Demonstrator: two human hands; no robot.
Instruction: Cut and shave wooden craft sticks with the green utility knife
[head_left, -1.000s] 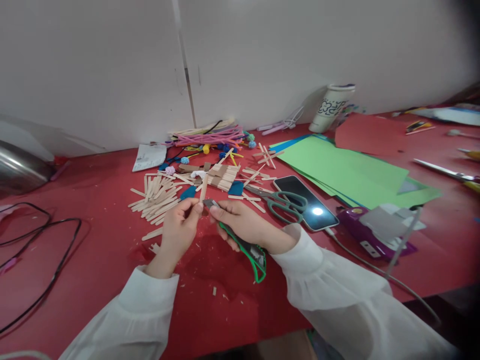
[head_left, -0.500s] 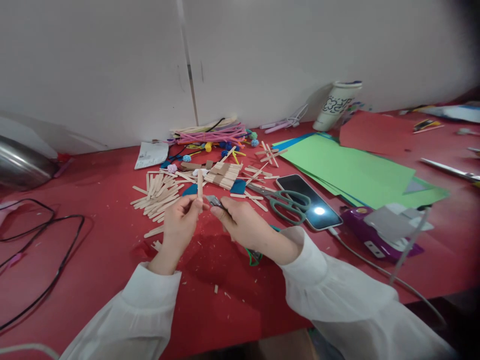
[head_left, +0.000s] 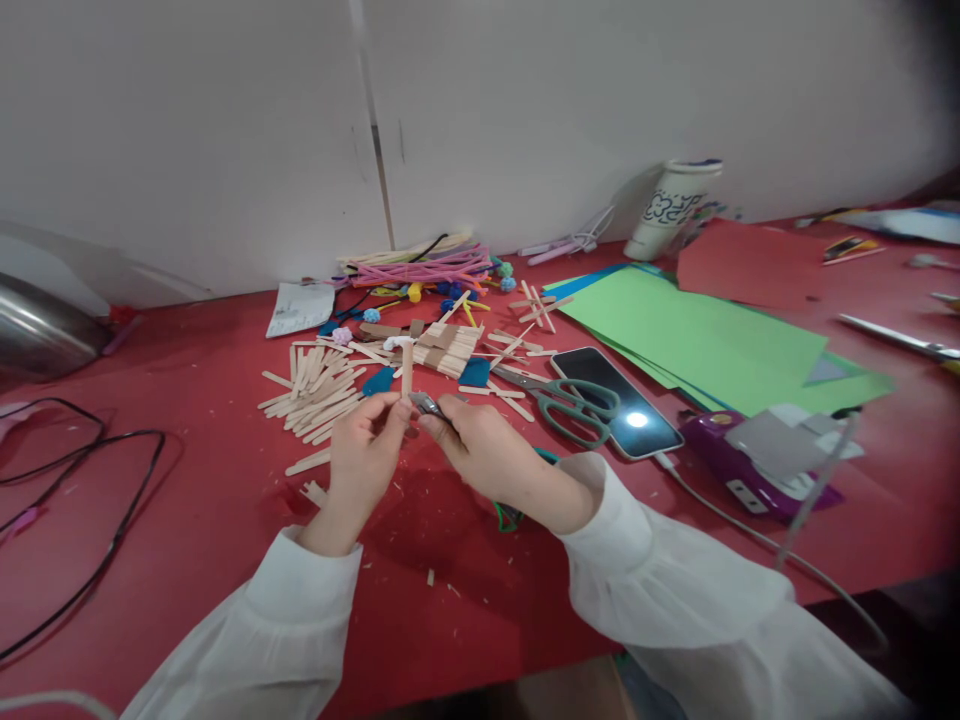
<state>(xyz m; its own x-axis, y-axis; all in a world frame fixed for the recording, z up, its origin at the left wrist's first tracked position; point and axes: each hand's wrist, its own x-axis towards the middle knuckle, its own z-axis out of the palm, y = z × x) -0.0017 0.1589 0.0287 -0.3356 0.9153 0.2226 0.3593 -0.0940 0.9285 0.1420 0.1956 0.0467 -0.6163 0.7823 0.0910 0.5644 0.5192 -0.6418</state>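
Note:
My left hand [head_left: 365,457] pinches a wooden craft stick [head_left: 406,372], holding it upright above the red table [head_left: 187,480]. My right hand [head_left: 480,450] is closed round a green-handled cutter [head_left: 504,512], whose metal tip [head_left: 426,403] meets the stick's lower part. Just behind the hands lies a loose pile of craft sticks [head_left: 315,385]. A glued panel of sticks [head_left: 445,350] rests beyond them.
Green scissors [head_left: 574,400] and a lit phone [head_left: 619,402] lie to the right, with green and blue paper sheets [head_left: 697,340] behind. A purple glue gun [head_left: 757,455] with its cord sits at right. Pipe cleaners [head_left: 424,268], a cup [head_left: 667,210], black cables [head_left: 90,470] at left.
The cutter's green handle has swung under my right wrist and is now mostly hidden. The stick stays pinched upright, shifting slightly.

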